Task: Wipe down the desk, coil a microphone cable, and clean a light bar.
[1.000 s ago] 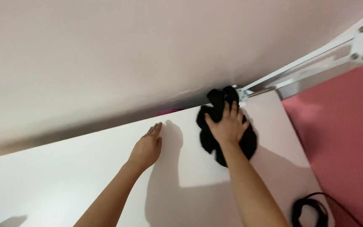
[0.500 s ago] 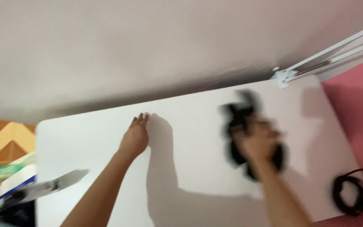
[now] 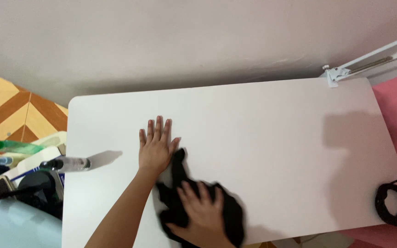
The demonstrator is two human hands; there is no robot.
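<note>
My right hand (image 3: 198,209) presses flat on a crumpled black cloth (image 3: 228,213) near the front edge of the white table (image 3: 272,133). My left hand (image 3: 156,147) lies flat on the tabletop with fingers spread, just left of the cloth and touching its upper corner. It holds nothing. The cloth spreads out from under my right palm on both sides.
A white lamp arm with its clamp (image 3: 334,74) is fixed at the table's far right corner. A coiled black cable (image 3: 394,204) lies at the near right corner. Left of the table stand a clear spray bottle (image 3: 67,163), a green bottle (image 3: 14,146) and dark equipment (image 3: 28,193).
My right hand has swept the black cloth from the far right by the lamp clamp across to the near middle of the table. The view has shifted left; my left hand stays flat.
</note>
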